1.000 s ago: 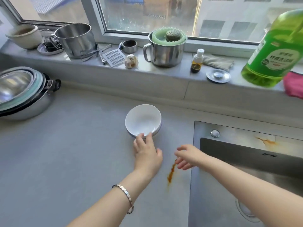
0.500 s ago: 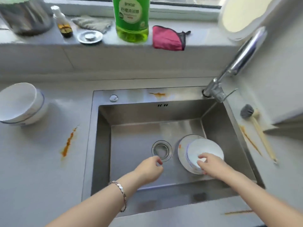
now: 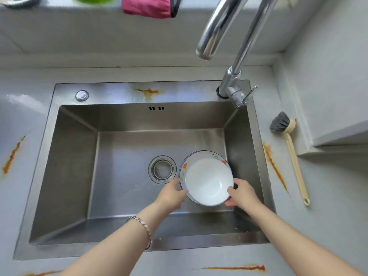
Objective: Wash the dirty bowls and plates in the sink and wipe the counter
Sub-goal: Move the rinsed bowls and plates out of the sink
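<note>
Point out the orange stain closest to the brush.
The long diagonal streak on the counter right of the sink, alongside the brush handle. The others lie on the sink's back rim, left of it and along the front.

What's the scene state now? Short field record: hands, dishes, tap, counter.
left hand: grips bowl at its left rim
right hand: grips bowl at its right rim
bowl: white, upright, above plate; resting or lifted, cannot tell
plate: patterned, in sink, right of drain
faucet: no water visible
counter: orange stains not yet wiped
brush: lying right of sink
cloth: pink, on the ledge behind
</note>
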The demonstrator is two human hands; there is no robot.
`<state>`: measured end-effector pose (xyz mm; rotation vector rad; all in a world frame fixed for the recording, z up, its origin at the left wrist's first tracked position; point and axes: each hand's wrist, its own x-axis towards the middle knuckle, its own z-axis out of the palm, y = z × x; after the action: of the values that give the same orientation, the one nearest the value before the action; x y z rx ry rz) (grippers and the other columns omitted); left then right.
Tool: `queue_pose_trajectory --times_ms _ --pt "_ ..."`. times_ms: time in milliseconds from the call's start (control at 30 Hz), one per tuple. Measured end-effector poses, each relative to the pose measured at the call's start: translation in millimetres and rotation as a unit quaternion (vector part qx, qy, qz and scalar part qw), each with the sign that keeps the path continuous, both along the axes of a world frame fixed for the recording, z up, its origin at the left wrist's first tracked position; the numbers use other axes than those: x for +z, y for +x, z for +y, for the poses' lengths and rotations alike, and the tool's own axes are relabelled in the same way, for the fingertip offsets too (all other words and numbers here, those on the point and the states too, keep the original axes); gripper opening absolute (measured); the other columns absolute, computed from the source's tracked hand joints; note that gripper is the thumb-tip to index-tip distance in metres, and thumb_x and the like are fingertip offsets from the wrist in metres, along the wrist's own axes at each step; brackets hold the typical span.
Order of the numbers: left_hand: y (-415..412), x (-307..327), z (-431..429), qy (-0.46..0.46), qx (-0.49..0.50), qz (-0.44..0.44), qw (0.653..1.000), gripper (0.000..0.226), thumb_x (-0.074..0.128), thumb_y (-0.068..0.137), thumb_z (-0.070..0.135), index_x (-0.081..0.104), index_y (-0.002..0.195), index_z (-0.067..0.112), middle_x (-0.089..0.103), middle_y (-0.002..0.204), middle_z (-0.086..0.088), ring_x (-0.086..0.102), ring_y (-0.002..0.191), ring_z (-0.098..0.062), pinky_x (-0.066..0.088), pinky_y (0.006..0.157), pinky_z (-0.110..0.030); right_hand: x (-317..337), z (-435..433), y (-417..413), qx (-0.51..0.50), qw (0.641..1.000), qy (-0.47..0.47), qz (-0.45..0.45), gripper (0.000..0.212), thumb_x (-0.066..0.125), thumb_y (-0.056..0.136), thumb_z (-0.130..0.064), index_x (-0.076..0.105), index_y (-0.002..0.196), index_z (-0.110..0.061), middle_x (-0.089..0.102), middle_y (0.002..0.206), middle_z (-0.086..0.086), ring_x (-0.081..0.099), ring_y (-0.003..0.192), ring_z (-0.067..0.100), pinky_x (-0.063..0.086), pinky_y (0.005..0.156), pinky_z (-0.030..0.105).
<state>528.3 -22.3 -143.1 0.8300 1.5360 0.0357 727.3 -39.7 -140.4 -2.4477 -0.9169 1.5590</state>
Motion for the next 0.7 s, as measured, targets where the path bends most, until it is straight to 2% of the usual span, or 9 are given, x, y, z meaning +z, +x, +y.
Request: queue_pose_trajectory --times_ms 133,200,267,333,367,433,500,600,700 --pt "10.6 -15.5 11.2 -0.013 -0.002 -0.007 1.000 0.059 0.050 0.090 0.009 0.030 0.145 0.019 0.057 0.104 -0.008 0.053 0.081 -0.022 0.048 0.061 -0.024 -9.6 -9.6 0.6 -0.029 0.999 0.040 0.013 0.034 0.043 0.094 -0.006 0.051 0.127 -0.009 0.061 0.099 0.014 0.062 0.049 0.009 0.043 0.039 0.011" --pt "12.1 -22.7 18.6 -0.026 -0.009 -0.033 0.999 0.062 0.049 0.089 0.005 0.030 0.145 0.023 0.058 0.109 -0.009 0.054 0.081 -0.022 0.049 0.063 -0.024 -12.0 -13.7 1.4 -0.044 0.997 0.052 0.026 0.035 0.043 0.095 -0.008 0.051 0.129 -0.011 0.059 0.098 0.010 0.062 0.057 0.012 0.046 0.042 0.010" --pt "11.6 -27.1 26.6 -0.037 -0.039 -0.054 0.997 0.066 0.051 0.088 0.001 0.031 0.145 0.026 0.059 0.108 -0.010 0.056 0.078 -0.020 0.052 0.063 -0.023 -16.1 -16.2 4.3 -0.036 0.997 0.068 0.025 0.036 0.043 0.096 -0.011 0.050 0.131 -0.012 0.058 0.100 0.005 0.060 0.080 0.018 0.056 0.061 0.018" --pt "9.8 -33.2 36.4 -0.050 -0.069 -0.069 0.994 0.072 0.053 0.087 -0.001 0.027 0.146 0.030 0.060 0.112 -0.010 0.060 0.078 -0.019 0.057 0.064 -0.024 -22.3 -14.7 8.8 -0.017 0.997 0.067 0.024 0.039 0.043 0.097 -0.016 0.046 0.136 -0.017 0.057 0.109 0.002 0.055 0.099 0.021 0.054 0.084 0.034" --pt "8.4 -36.5 41.3 -0.061 -0.079 -0.078 0.992 0.074 0.053 0.086 -0.002 0.026 0.147 0.032 0.062 0.112 -0.008 0.063 0.078 -0.020 0.059 0.066 -0.028 -25.3 -12.7 10.2 -0.014 0.997 0.055 0.047 0.041 0.043 0.097 -0.018 0.041 0.138 -0.020 0.055 0.117 0.001 0.053 0.107 0.022 0.052 0.088 0.038" --pt "5.8 -42.4 49.3 -0.085 -0.094 -0.103 0.987 0.076 0.054 0.086 -0.003 0.025 0.146 0.034 0.063 0.107 -0.001 0.068 0.075 -0.018 0.059 0.068 -0.032 -30.7 -7.6 11.3 -0.051 0.989 0.012 0.137 0.047 0.046 0.095 -0.019 0.032 0.139 -0.029 0.048 0.126 -0.003 0.048 0.115 0.021 0.055 0.084 0.040" --pt "3.7 -48.0 53.3 -0.103 -0.105 -0.130 0.981 0.077 0.056 0.086 -0.003 0.025 0.145 0.036 0.063 0.107 0.003 0.069 0.076 -0.017 0.058 0.069 -0.034 -35.1 -3.8 10.9 -0.115 0.969 -0.030 0.218 0.051 0.050 0.093 -0.016 0.031 0.137 -0.032 0.047 0.129 -0.003 0.047 0.118 0.023 0.057 0.080 0.041" --pt "2.0 -55.3 52.9 -0.102 -0.103 -0.160 0.976 0.081 0.059 0.083 -0.004 0.026 0.144 0.038 0.063 0.112 0.003 0.069 0.084 -0.016 0.058 0.071 -0.035 -39.9 -1.3 10.9 -0.154 0.957 -0.029 0.244 0.051 0.049 0.092 -0.005 0.035 0.134 -0.030 0.049 0.128 0.000 0.048 0.116 0.025 0.059 0.074 0.040" --pt "0.4 -58.1 49.1 -0.097 -0.075 -0.180 0.976 0.095 0.067 0.061 0.007 0.029 0.143 0.038 0.062 0.117 0.000 0.067 0.094 -0.017 0.057 0.071 -0.034 -39.0 -0.3 9.9 -0.144 0.963 -0.015 0.229 0.054 0.045 0.090 0.004 0.037 0.131 -0.030 0.049 0.120 -0.003 0.047 0.111 0.022 0.059 0.065 0.034"
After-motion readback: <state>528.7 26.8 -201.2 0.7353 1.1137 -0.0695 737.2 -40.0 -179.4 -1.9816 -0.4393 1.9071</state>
